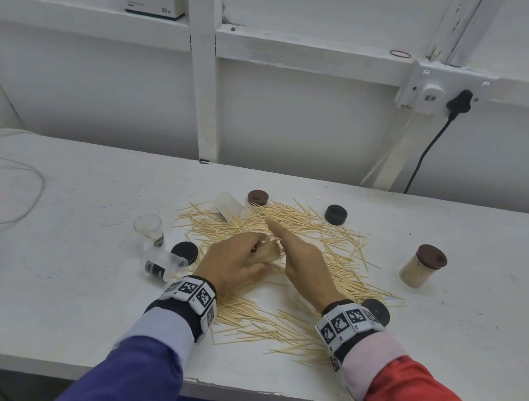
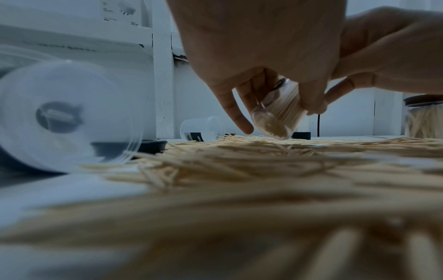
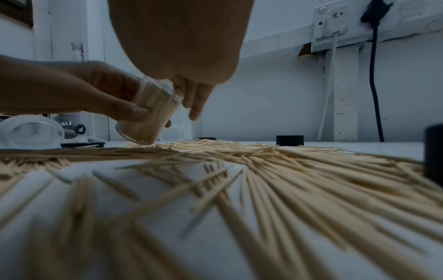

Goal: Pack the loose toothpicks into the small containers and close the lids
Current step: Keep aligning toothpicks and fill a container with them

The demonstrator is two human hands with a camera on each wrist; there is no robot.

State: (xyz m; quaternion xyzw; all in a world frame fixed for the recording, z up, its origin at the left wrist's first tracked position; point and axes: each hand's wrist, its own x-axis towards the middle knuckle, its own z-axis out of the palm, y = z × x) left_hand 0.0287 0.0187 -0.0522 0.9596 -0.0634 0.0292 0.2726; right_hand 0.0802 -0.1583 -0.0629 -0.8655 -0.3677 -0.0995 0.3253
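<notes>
The left hand (image 1: 235, 261) grasps a small clear plastic container (image 3: 149, 115), tilted and packed tight with pale wooden toothpicks, its round base just above the loose toothpicks (image 1: 312, 242) strewn over the matte white table (image 1: 457, 352). The right hand (image 1: 306, 264) hovers at the container's mouth, fingers extended and relaxed, gripping nothing I can see (its palm hides the rim). From above, both hands nearly cover the container. A filled container (image 1: 422, 267) with a brown lid stands upright, well apart on the right. Empty clear containers lie tipped: one beside the brown lid (image 1: 258, 197), one by a black lid (image 1: 184, 252). Wrist views blur the nearest sticks.
</notes>
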